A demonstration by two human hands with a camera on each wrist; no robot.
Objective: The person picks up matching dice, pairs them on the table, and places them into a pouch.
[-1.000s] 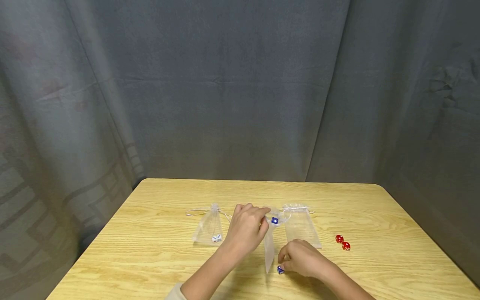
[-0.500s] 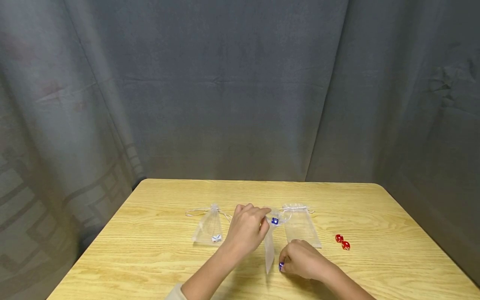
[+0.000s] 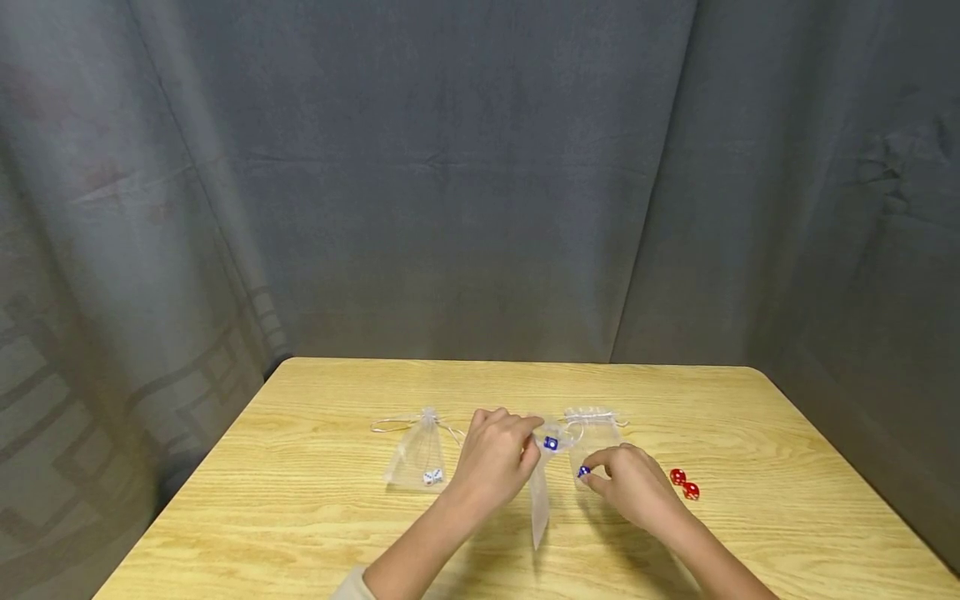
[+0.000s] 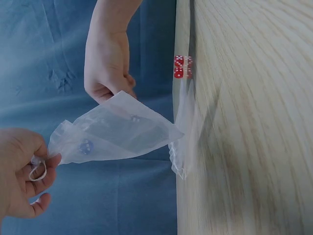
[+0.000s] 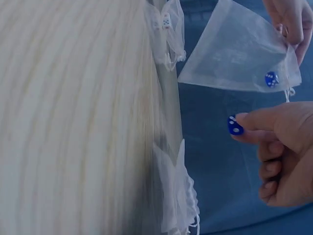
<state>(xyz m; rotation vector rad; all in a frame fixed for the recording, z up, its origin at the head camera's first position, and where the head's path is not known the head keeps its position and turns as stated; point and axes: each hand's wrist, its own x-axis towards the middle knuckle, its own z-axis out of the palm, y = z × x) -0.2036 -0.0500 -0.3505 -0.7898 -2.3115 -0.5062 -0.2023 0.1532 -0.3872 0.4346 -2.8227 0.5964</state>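
Note:
My left hand (image 3: pixel 495 458) grips the mouth of a sheer white drawstring bag (image 3: pixel 540 500), which hangs above the table. One blue die (image 3: pixel 551 443) shows near the bag's mouth; in the right wrist view that die (image 5: pixel 271 79) appears through the mesh. Between thumb and index finger, my right hand (image 3: pixel 637 483) pinches a second blue die (image 5: pixel 235 125), raised off the table and just right of the held bag. A flat sheer bag (image 3: pixel 596 433) lies behind my right hand, which partly covers it.
On the left lies another sheer bag (image 3: pixel 412 458), drawn together at its neck, with two white dice (image 3: pixel 433 477) in its bottom. Two red dice (image 3: pixel 685 484) sit right of my right hand on the wooden table (image 3: pixel 300 517). Grey curtains (image 3: pixel 450 208) hang behind and at both sides.
My right hand has picked the blue die up from the table and carried it up and away from the front edge. My left hand stays at the bag's mouth.

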